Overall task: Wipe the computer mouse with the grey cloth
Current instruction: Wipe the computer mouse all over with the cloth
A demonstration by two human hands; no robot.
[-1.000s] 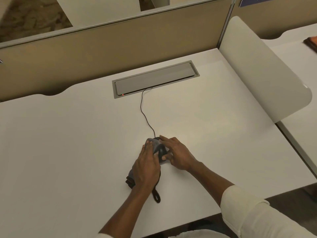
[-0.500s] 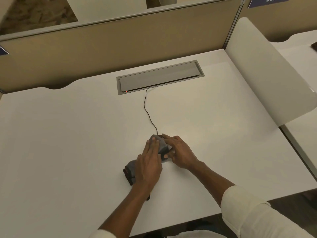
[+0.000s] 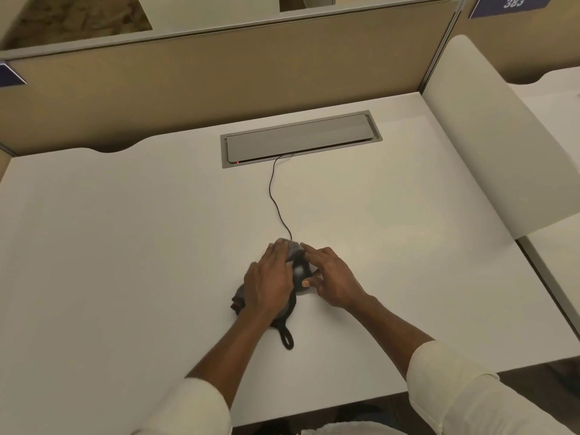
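Looks like one forward stroke since a second ago: fingertips of the left hand (image 3: pixel 266 284) now up at the 12 o'clock end of the computer mouse (image 3: pixel 302 271), right by the cable (image 3: pixel 276 202) exit, instead of partway along the top. Dragged the grey cloth (image 3: pixel 294 248) along too, so now draped over the nose, with the shiny dark back of the mouse peeking out bare between the two hands. Reads as mid-wipe, not done: top and nose probably covered, flanks and rear probably still to go. Just guessing there.

Mouse location: toward the 6 o'clock edge of the white desk (image 3: pixel 125 246), roughly centre, at the near end of the cable from the grey hatch (image 3: pixel 298 139) up at 12.

On to the hands. Left: flat, palm down, fingers straight and close together, pressing the cloth onto the top and 9 o'clock side of the mouse. Not gripping anything, just pushing. Rest of the cloth bunched under the palm toward 7 o'clock, plus a dark loop (image 3: pixel 287 339) sticking out at 6.

Right hand (image 3: pixel 332 277): same job as before, parked on the 3 o'clock side, fingers laid along that flank, thumb tucked against the rear. So pinching the mouse between thumb and fingers to stop any skating. Can't tell how firmly.
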